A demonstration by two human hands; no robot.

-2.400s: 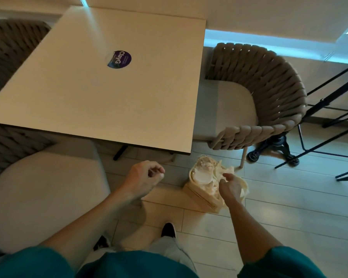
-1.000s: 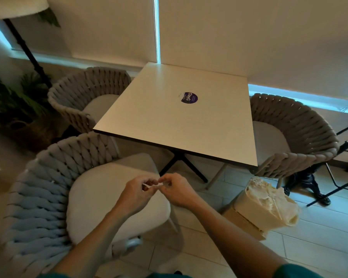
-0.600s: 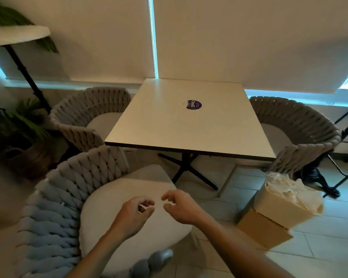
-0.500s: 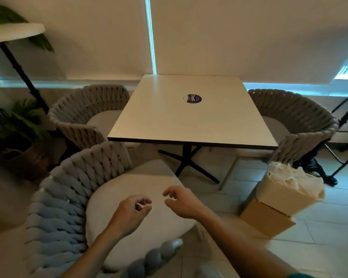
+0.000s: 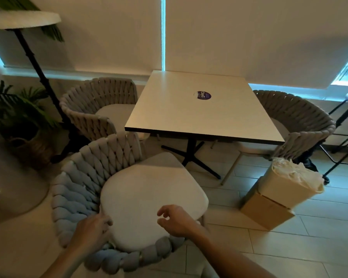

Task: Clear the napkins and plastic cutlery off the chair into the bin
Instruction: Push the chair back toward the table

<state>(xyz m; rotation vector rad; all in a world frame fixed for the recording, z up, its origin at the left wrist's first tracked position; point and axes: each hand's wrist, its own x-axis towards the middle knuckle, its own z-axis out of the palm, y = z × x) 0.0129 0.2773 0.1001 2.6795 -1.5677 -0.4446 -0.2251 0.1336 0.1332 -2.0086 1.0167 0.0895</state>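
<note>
Two hands occupy the near edge of the head view, both over the closest woven chair (image 5: 84, 189). Left hand (image 5: 92, 227): fingers (image 5: 106, 221) curled over the near left edge of the seat cushion (image 5: 149, 197), touching it where cushion meets the braided backrest; whether anything lies under them cannot be determined. Right hand (image 5: 175, 222): fingers (image 5: 164, 210) loosely curled and slightly spread, holding nothing, above the near right part of the cushion; contact with the cushion cannot be confirmed.

Napkins and plastic cutlery: no item is discernible on the cushion surface between or beside the fingers. The bin (image 5: 287, 189) stands well apart to the right of the right hand, on the tiled floor (image 5: 289, 247), tilted and resting on a cardboard box (image 5: 266, 213). Crumpled pale material, consistent with napkins (image 5: 295, 173), fills its lined opening; cutlery inside cannot be made out.

Beyond the chair: a square table (image 5: 199, 109) on a black pedestal, bearing a round purple sticker (image 5: 203, 95). A second woven chair (image 5: 92, 107) stands at its left side and a third (image 5: 301, 125) at its right. A potted plant (image 5: 18, 117) sits at far left beside a black pole (image 5: 40, 73). Black stool legs (image 5: 342, 133) show at far right.
</note>
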